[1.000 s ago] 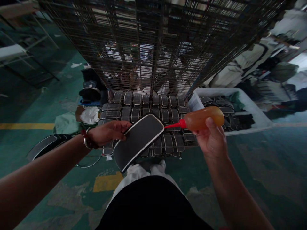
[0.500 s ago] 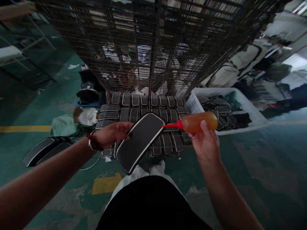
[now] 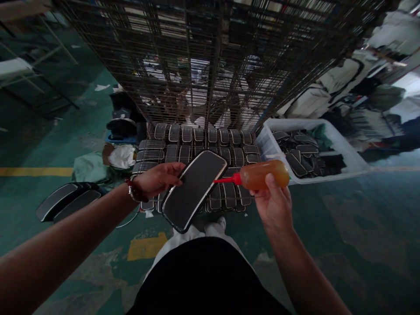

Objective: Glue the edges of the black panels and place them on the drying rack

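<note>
Now the left hand (image 3: 157, 178) is pinching the black pad (image 3: 194, 190); the right hand (image 3: 271, 202), fingers wrapped, is pressing the glue bottle (image 3: 260, 175) nozzle against its edge.

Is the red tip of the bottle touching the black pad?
Touching. In the head view the bottle tip meets the right edge of the black pad, no gap visible.

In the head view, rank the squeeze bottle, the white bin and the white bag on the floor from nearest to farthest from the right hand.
1. Squeeze bottle: held in the right hand, red nozzle pointing left at the dark panel.
2. White bin: up and to the right, on the floor.
3. White bag: far left, beyond the left hand.
</note>
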Demonstrator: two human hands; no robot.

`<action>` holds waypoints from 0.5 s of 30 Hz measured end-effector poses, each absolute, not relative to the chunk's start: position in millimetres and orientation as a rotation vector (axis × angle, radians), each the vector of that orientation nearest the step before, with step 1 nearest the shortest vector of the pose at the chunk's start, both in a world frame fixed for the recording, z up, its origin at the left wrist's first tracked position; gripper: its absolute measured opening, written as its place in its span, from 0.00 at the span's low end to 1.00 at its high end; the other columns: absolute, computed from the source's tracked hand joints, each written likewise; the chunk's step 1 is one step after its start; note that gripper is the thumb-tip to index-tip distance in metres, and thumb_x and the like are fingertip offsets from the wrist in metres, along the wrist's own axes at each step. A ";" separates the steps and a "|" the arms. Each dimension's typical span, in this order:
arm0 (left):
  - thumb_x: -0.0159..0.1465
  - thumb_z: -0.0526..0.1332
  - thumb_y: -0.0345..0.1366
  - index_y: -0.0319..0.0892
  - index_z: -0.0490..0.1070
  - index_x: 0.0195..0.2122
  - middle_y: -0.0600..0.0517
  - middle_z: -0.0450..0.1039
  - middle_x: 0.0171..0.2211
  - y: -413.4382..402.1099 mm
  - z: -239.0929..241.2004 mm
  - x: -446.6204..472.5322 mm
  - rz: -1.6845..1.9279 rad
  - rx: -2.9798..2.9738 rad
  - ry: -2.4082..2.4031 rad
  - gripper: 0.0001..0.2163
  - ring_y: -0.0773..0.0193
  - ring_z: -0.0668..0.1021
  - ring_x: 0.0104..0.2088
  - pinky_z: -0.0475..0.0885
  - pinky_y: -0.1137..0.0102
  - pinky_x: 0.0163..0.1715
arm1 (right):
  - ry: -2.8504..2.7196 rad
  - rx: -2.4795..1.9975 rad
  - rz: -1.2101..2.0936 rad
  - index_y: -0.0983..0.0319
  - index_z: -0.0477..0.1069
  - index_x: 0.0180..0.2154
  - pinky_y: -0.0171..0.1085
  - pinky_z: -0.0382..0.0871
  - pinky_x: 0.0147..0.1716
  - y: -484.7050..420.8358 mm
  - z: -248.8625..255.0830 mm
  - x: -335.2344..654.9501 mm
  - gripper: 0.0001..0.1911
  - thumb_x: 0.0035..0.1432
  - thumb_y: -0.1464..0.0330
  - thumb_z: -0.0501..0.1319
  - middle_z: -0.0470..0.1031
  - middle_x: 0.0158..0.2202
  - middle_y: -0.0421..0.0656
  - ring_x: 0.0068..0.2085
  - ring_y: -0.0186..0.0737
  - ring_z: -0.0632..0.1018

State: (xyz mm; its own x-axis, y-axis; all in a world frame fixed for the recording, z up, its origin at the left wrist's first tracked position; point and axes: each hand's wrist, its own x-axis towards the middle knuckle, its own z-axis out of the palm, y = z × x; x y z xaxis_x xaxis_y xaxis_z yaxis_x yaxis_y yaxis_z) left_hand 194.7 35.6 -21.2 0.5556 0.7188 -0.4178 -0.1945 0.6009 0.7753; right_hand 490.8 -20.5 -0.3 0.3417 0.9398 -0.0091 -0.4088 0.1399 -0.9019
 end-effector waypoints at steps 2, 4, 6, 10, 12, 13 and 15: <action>0.49 0.67 0.20 0.38 0.76 0.38 0.46 0.82 0.33 35.4 -22.5 195.0 0.610 0.719 0.800 0.15 0.58 0.83 0.29 0.80 0.70 0.27 | -0.678 -0.977 1.093 0.59 0.74 0.43 0.31 0.70 0.19 -23.3 -1.4 488.1 0.15 0.55 0.65 0.71 0.75 0.38 0.41 0.32 0.37 0.77; 0.49 0.67 0.19 0.38 0.76 0.38 0.46 0.82 0.33 35.0 -23.6 195.3 0.622 0.702 0.786 0.15 0.59 0.83 0.30 0.80 0.70 0.29 | -0.686 -0.981 1.092 0.58 0.75 0.43 0.31 0.70 0.19 -25.5 -3.1 485.9 0.15 0.54 0.65 0.71 0.75 0.36 0.40 0.31 0.37 0.77; 0.50 0.66 0.19 0.37 0.76 0.38 0.46 0.82 0.34 34.5 -24.2 195.6 0.624 0.685 0.775 0.15 0.60 0.83 0.31 0.81 0.70 0.31 | -0.695 -0.989 1.096 0.58 0.74 0.42 0.31 0.70 0.18 -27.4 -5.2 484.2 0.15 0.53 0.64 0.71 0.75 0.35 0.41 0.31 0.38 0.77; 0.50 0.66 0.20 0.37 0.76 0.39 0.47 0.82 0.33 33.8 -24.5 196.0 0.622 0.651 0.799 0.15 0.60 0.83 0.30 0.81 0.69 0.30 | -0.700 -1.000 1.117 0.58 0.74 0.42 0.31 0.70 0.18 -32.0 -8.0 481.0 0.16 0.51 0.63 0.72 0.75 0.36 0.41 0.31 0.38 0.77; 0.50 0.66 0.20 0.38 0.76 0.38 0.47 0.82 0.31 33.7 -24.6 196.3 0.627 0.640 0.829 0.15 0.60 0.83 0.28 0.80 0.69 0.29 | -0.721 -1.006 1.120 0.58 0.73 0.43 0.31 0.70 0.18 -34.6 -8.1 479.5 0.17 0.51 0.63 0.72 0.75 0.37 0.41 0.32 0.38 0.78; 0.50 0.66 0.20 0.38 0.76 0.38 0.47 0.82 0.31 33.7 -24.4 196.7 0.631 0.636 0.847 0.14 0.61 0.82 0.27 0.80 0.70 0.28 | -0.739 -1.006 1.124 0.57 0.73 0.44 0.31 0.71 0.19 -36.0 -8.0 478.7 0.18 0.51 0.63 0.71 0.75 0.37 0.41 0.33 0.39 0.78; 0.50 0.65 0.20 0.37 0.75 0.37 0.48 0.81 0.30 33.7 -23.9 197.8 0.646 0.624 0.884 0.13 0.62 0.82 0.26 0.79 0.70 0.27 | -0.784 -0.998 1.139 0.58 0.72 0.46 0.33 0.73 0.20 -39.0 -7.8 477.4 0.19 0.52 0.63 0.71 0.76 0.39 0.43 0.34 0.41 0.79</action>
